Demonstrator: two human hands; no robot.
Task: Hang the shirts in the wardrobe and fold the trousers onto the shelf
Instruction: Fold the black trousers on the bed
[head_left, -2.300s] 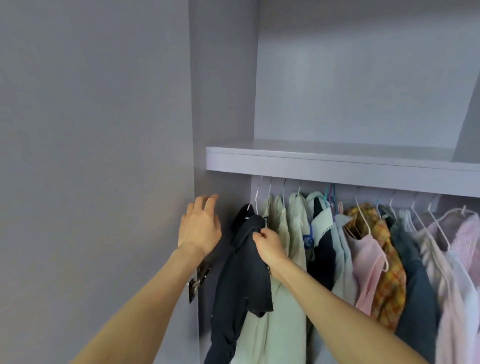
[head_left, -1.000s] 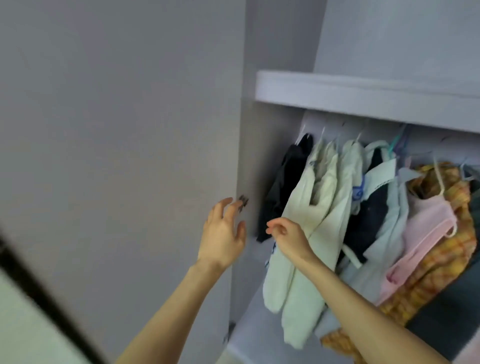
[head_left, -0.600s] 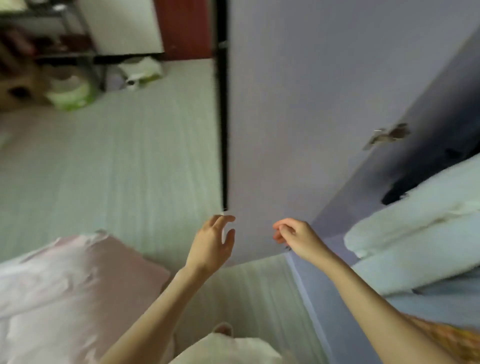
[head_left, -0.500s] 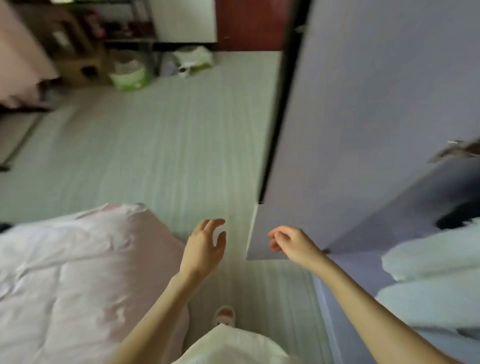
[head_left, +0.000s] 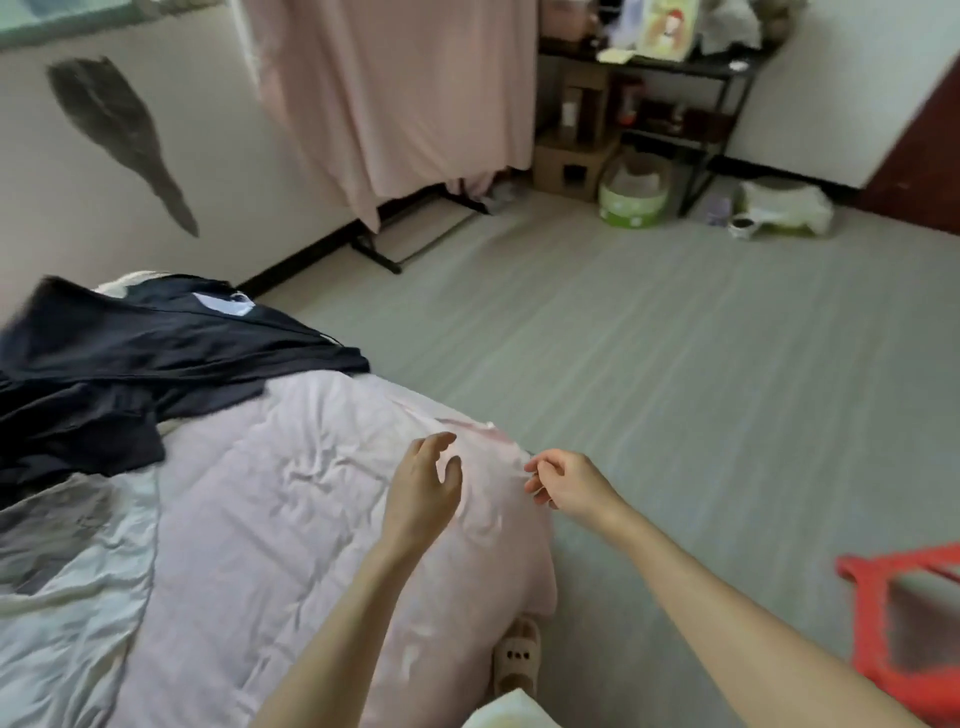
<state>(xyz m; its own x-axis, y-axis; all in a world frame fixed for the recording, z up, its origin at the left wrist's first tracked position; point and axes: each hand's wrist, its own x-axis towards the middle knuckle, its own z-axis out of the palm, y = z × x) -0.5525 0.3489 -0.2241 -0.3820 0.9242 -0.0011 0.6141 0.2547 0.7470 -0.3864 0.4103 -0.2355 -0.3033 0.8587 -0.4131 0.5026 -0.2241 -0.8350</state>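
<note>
Both hands empty — left hand spread, right hand loosely curled — above the bed corner; dark clothes at its far edge could tangle if grabbed together.

The view swings away from the wardrobe, which is gone from sight, to a bed with dark clothes heaped on it. The right hand no longer pinches the hung black shirt; it is empty, fingers loosely curled. The left hand, off the door, hovers spread above the pink cover.
</note>
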